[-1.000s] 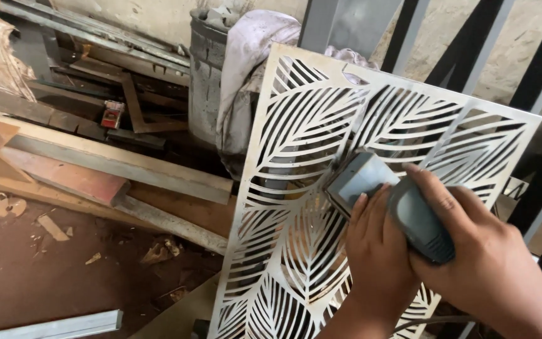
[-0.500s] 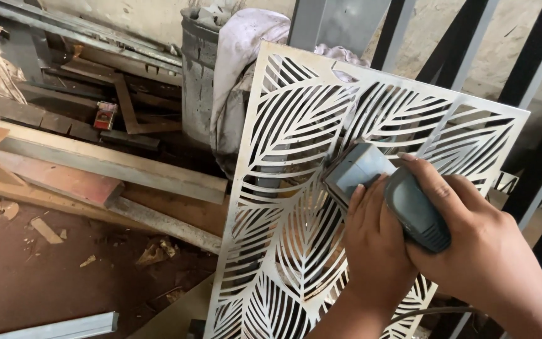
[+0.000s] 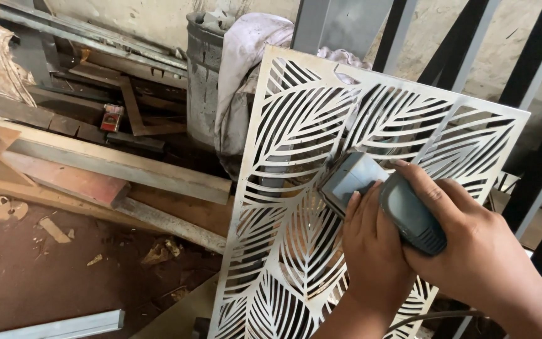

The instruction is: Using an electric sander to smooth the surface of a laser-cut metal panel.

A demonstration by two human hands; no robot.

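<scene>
A white metal panel point(image 3: 296, 125) cut through with a leaf pattern stands tilted in front of me. A grey and dark blue power sander point(image 3: 377, 198) presses against its middle. My right hand point(image 3: 472, 245) wraps the tool's dark rear body from above. My left hand point(image 3: 374, 251) grips the tool from below, fingers up against its grey front housing. A dark cable trails off near my right forearm at the bottom edge.
A grey metal drum point(image 3: 205, 75) draped with a white cloth point(image 3: 246, 69) stands behind the panel. Wooden beams point(image 3: 114, 163) and metal bars lie on the left. Scraps litter the reddish floor point(image 3: 39, 276). Black bars point(image 3: 534, 69) rise on the right.
The sander and both hands have shifted slightly left and down across the panel. The view has drifted a little.
</scene>
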